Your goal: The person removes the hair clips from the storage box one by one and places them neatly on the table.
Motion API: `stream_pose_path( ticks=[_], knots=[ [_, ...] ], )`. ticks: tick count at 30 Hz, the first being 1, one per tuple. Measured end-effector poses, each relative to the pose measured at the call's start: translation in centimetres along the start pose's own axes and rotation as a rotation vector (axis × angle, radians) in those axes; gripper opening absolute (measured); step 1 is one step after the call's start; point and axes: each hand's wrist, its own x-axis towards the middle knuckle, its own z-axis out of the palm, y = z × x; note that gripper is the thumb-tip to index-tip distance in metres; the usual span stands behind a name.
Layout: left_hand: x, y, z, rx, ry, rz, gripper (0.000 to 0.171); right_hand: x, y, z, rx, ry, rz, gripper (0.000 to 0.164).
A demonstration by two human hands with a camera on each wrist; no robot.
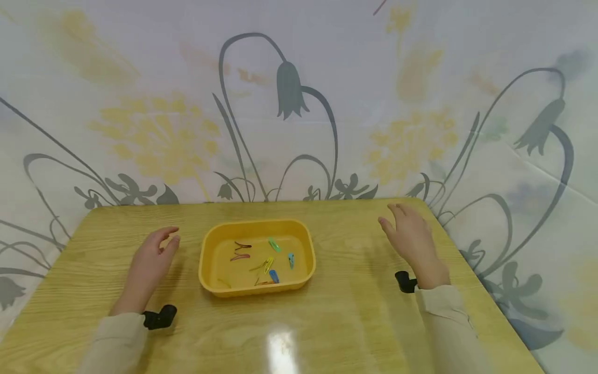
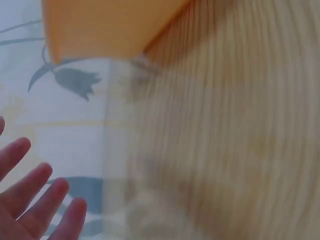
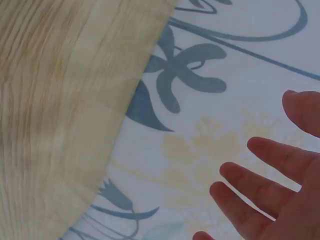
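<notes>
A yellow plastic tray (image 1: 212, 288) sits on the wooden table, with several small hair clips lying in it. Among them are a green clip (image 1: 274, 245), a light blue clip (image 1: 291, 260), a yellow clip (image 1: 268, 265), a blue clip (image 1: 273, 276) and a pink one (image 1: 240, 257). To the left of the tray hovers my left hand (image 1: 150, 259), holding nothing, its fingers spread in the left wrist view. Farther off on the right, my right hand (image 1: 413, 236) is raised above the table, also with nothing in it and its fingers apart.
The wooden table (image 1: 345, 322) stands against a flower-patterned cloth backdrop (image 1: 327, 41). Its right edge slopes away beyond my right hand. Each wrist carries a small black camera mount, such as the left one (image 1: 160, 317).
</notes>
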Motion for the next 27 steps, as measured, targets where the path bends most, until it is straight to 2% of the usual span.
stream_pose_path(
  ticks=[3, 8, 11, 14, 19, 22, 27],
  knots=[
    [-0.4, 0.2, 1.8, -0.202, -0.031, -0.084, 0.060, -0.4, -0.4, 0.7, 0.087, 0.036, 0.009, 0.059],
    [-0.9, 0.6, 4.5, -0.590, -0.076, -0.176, 0.065, -1.1, -1.3, 1.8, 0.238, 0.063, 0.036, 0.053],
    [-1.3, 0.9, 5.5, -0.753, -0.086, -0.200, 0.065, -1.3, -1.8, 2.4, 0.295, 0.110, 0.024, 0.049],
    [-1.5, 1.1, 6.2, -0.858, -0.090, -0.186, 0.064, -1.3, -2.3, 3.0, 0.336, 0.160, 0.017, 0.046],
    [-1.9, 1.2, 7.1, -0.930, -0.090, -0.173, 0.063, -1.5, -3.1, 4.1, 0.491, 0.171, 0.048, 0.045],
    [-2.1, 1.1, 7.7, -0.918, -0.074, -0.188, 0.064, -1.7, -3.6, 4.9, 0.580, 0.157, 0.078, 0.045],
    [-2.5, 1.2, 8.4, -0.880, -0.036, -0.227, 0.062, -1.8, -4.9, 6.0, 0.626, 0.165, 0.093, 0.042]
  ],
)
